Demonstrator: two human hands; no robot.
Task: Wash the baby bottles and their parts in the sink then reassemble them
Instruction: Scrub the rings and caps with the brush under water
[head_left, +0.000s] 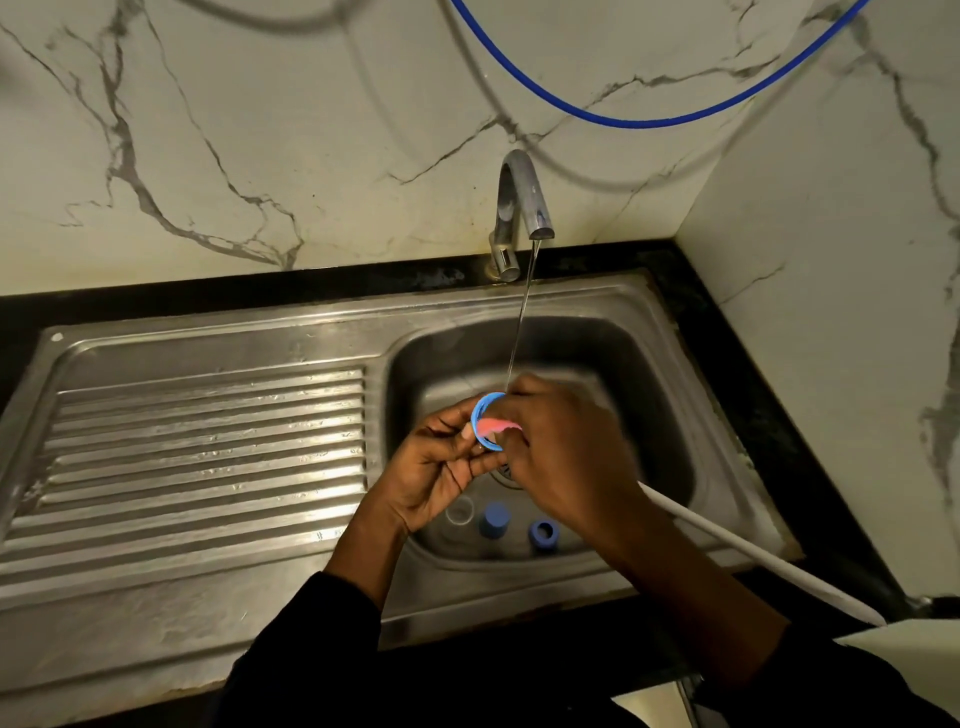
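Under the tap (522, 197), where its stream rinses, the left hand (436, 467) pinches a blue bottle ring (480, 410) while the right hand (566, 457) grips a pink scrubber (493, 427) against it.

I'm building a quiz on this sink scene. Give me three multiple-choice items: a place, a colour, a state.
1. Where do the loose bottle parts lie? A) on the drainboard B) in the sink basin C) on the counter
2. What colour is the ring that the left hand holds while the right hand works a brush at it? A) green B) white C) blue
3. What is the tap doing? A) running B) shut off C) lying detached

1 B: they sit on the basin floor. 2 C: its rim shows blue between the fingers. 3 A: a thin stream falls from it.
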